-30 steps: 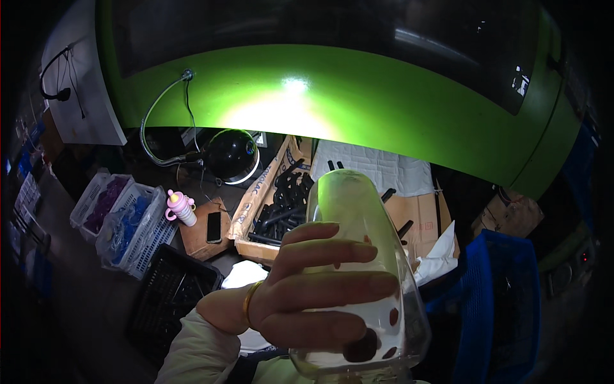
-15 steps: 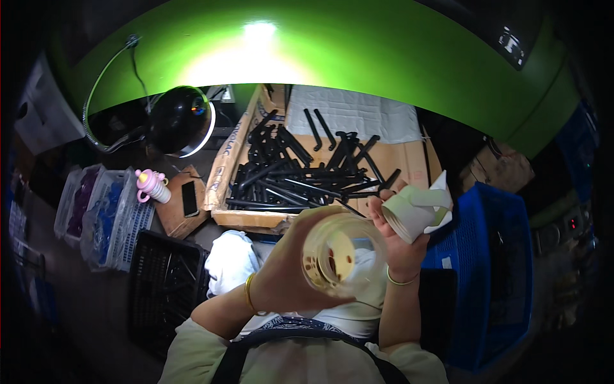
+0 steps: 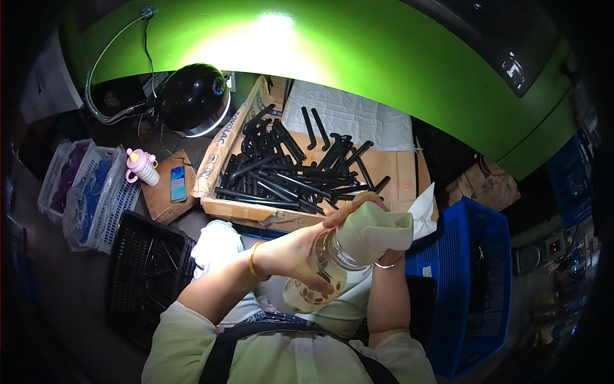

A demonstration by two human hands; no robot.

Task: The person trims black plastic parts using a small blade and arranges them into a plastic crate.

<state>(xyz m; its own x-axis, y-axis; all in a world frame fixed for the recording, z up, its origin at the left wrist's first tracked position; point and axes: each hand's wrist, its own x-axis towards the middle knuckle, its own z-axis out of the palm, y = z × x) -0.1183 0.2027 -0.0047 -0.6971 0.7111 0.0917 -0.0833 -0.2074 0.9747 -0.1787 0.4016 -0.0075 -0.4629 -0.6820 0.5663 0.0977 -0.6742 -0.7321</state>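
A clear bottle (image 3: 331,255) with some pale liquid and brown specks in its lower part is tilted above my lap. My left hand (image 3: 288,255) is wrapped round its side. On the bottle's mouth sits a cream lid (image 3: 371,235), its spout end pointing right. Behind that lid is my right hand (image 3: 345,209), its fingers closed over the lid's far side and the rest mostly hidden. A white tissue (image 3: 422,211) sticks out beside the right hand. Whether the lid is screwed on I cannot tell.
Beyond my hands, a cardboard box (image 3: 262,214) holds several black bent rods (image 3: 281,173). At left are a lamp (image 3: 192,99), a pink cup (image 3: 142,166), a lit phone (image 3: 178,184) and a black crate (image 3: 144,275). Blue crates (image 3: 457,281) stand at right.
The lid, apart from the bottle before, is now on its mouth. My left hand has tipped the bottle so its side shows. The phone screen has lit up, and the view has shifted slightly.
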